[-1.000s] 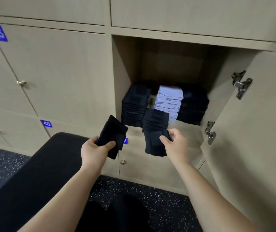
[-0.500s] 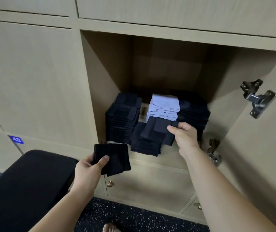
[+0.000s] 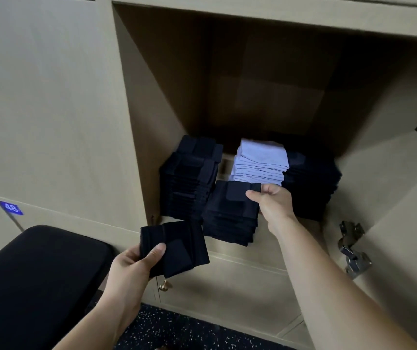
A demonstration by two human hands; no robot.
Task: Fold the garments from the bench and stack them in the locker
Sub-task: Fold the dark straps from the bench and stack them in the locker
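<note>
Garment (image 3: 184, 246), dark, soft and folded roughly square with a raised band across it, was gripped by the left hand (image 3: 133, 267), thumb flat on top and fingers curled beneath. It was held in the air below the sill of the locker (image 3: 152, 109) and just beside the bench (image 3: 38, 274), a black padded slab with rounded corners, cut off at the left edge. Speckled dark floor (image 3: 189, 332) showed between the forearms, and a small brass knob (image 3: 164, 286) peeked from under the garment. Farther in, the right hand (image 3: 273, 203), arm stretched forward, pinched the right edge of the top piece (image 3: 230, 198) lying on the front stack (image 3: 227, 228) of dark folds at the sill; its lower fingers were hidden behind the cloth. Behind stood a taller left stack (image 3: 187, 183), a pale stack (image 3: 260, 162) of bluish-grey cloth, and a right stack (image 3: 311, 183) so dark that its layers were hard to tell apart. The locker was pale wood-grain board, its back in shadow. Its door (image 3: 391, 198) hung open at the right, with metal hinges (image 3: 351, 251), the upper one partly cut off.
</note>
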